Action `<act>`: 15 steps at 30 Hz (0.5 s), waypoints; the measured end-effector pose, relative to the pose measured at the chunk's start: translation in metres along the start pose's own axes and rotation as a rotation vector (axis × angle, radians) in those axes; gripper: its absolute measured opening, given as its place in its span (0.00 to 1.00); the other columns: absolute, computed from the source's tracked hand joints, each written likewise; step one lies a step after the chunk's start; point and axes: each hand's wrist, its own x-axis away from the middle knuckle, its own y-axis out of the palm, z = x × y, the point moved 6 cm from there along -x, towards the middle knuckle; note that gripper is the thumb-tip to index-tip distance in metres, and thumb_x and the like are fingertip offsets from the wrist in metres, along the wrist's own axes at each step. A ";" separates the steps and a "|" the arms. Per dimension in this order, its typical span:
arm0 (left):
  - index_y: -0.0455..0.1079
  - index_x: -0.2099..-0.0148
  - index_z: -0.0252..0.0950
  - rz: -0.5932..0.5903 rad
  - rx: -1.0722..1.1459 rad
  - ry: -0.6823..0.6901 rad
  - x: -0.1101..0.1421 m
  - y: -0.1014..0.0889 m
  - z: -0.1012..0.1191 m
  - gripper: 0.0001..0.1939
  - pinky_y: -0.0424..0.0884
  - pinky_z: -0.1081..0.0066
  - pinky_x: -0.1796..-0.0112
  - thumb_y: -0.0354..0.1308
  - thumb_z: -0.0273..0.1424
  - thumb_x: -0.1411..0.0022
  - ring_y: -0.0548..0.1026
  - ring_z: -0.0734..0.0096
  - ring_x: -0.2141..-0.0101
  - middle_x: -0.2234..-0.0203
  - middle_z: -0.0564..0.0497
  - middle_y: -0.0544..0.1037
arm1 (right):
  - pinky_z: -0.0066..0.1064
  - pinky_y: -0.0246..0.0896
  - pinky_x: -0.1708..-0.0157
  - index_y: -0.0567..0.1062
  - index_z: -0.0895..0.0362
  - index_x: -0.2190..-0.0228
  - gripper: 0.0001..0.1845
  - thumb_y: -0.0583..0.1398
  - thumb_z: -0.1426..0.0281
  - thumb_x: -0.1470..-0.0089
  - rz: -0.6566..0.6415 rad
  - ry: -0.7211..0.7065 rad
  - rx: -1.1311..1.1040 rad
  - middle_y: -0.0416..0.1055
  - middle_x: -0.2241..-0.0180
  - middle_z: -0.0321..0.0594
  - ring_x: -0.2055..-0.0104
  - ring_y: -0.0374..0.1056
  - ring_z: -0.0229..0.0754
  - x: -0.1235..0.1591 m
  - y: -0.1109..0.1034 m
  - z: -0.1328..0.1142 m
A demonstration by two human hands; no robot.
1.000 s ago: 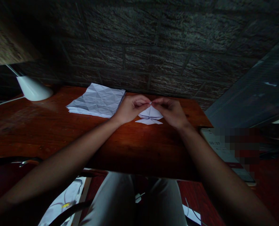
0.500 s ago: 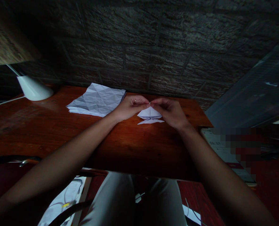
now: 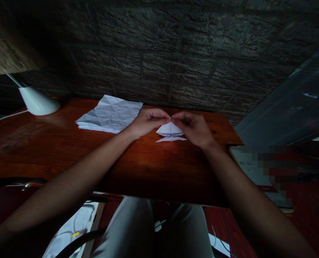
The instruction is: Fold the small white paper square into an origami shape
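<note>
A small folded white paper (image 3: 170, 130), with a creased body and narrow points along its near edge, is at the right part of the wooden table (image 3: 148, 165). My left hand (image 3: 151, 122) pinches its far tip from the left, a ring showing on one finger. From the right, my right hand (image 3: 193, 127) pinches the same tip, so the two hands' fingertips meet there. The fingers hide the tip itself. Left of my left hand lies a stack of creased white paper sheets (image 3: 111, 114).
A lamp with a white base (image 3: 38, 102) and woven shade (image 3: 9, 46) stands at the left. A dark brick wall (image 3: 159, 57) rises behind the table. A phone-like device (image 3: 248, 168) showing digits lies at the right, partly blurred out. My legs (image 3: 127, 229) are below the table edge.
Both hands keep their pinch at the paper's far tip, with only slight finger shifts. The folded paper's near points have tilted and shifted slightly. The stack of sheets stays put.
</note>
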 end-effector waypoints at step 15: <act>0.80 0.67 0.36 0.008 0.076 -0.080 0.001 0.002 0.000 0.08 0.67 0.74 0.70 0.70 0.35 0.48 0.73 0.75 0.72 0.73 0.53 0.79 | 0.37 0.69 0.58 0.83 0.54 0.63 0.10 0.67 0.61 0.41 -0.010 0.012 0.036 0.84 0.62 0.41 0.62 0.76 0.44 0.001 0.003 0.000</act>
